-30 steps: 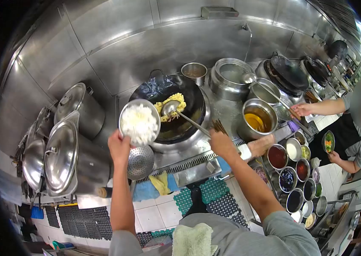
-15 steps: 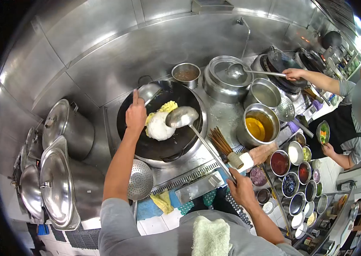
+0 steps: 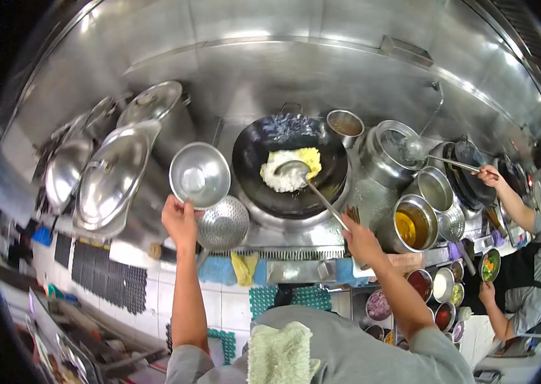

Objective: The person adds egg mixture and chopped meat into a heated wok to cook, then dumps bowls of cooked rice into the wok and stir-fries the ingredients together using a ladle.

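Observation:
My left hand (image 3: 181,222) grips the rim of an empty metal bowl (image 3: 200,176), held left of the black wok (image 3: 259,178) and above a perforated strainer (image 3: 224,224). My right hand (image 3: 362,241) is closed round the handle of a long ladle (image 3: 329,206). The ladle's head rests on white rice (image 3: 279,182) in the wok, with yellow egg (image 3: 310,160) beside and under the rice.
Large lidded pots (image 3: 115,177) stand at the left. Right of the wok are a small pot (image 3: 345,125), a big pot (image 3: 385,153) and a pot of yellow oil (image 3: 413,224). A co-worker (image 3: 523,288) at the right holds a ladle and a bowl of vegetables. Ingredient bowls (image 3: 444,285) sit lower right.
The rice has gone from the bowl into the wok, onto the egg. My left hand has drawn the emptied bowl back to the left. The ladle has come down onto the rice.

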The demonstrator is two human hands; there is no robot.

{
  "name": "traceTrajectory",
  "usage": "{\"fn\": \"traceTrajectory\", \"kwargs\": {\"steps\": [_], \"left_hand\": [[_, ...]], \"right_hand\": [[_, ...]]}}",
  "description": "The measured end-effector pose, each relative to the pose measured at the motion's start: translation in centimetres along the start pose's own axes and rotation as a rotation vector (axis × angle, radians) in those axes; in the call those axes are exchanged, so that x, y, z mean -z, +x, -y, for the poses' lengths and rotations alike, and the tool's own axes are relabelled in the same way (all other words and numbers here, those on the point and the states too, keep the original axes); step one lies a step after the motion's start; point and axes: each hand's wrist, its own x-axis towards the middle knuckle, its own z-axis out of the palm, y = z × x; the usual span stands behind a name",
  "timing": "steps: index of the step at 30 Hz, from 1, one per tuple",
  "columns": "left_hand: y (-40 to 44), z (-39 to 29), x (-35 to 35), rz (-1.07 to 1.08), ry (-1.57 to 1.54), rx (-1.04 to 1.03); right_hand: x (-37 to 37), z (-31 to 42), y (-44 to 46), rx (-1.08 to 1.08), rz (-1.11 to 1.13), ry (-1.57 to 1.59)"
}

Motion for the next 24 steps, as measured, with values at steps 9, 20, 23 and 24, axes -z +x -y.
{"fn": "traceTrajectory", "kwargs": {"steps": [9,20,23,24], "left_hand": [[-30.8,2.2,14.4,-0.423,-0.094,0.351],[-65.0,-2.0,19.9,-0.987,0.215,0.630],[-74.3,-6.7,21.2,-1.285,0.015,0.818],[-77.9,-6.0,22.1,-1.421,0.012,0.751]], "right_hand": [[2.6,-0.2,0.9,0.211,-0.097,0.011],[-7.7,2.0,0.9,0.963,-0.399,-0.303],[-17.7,5.0,-8.3,1.093,-0.057,-0.057],[-21.7,5.3,-11.6,1.200,0.073,0.128]]}}
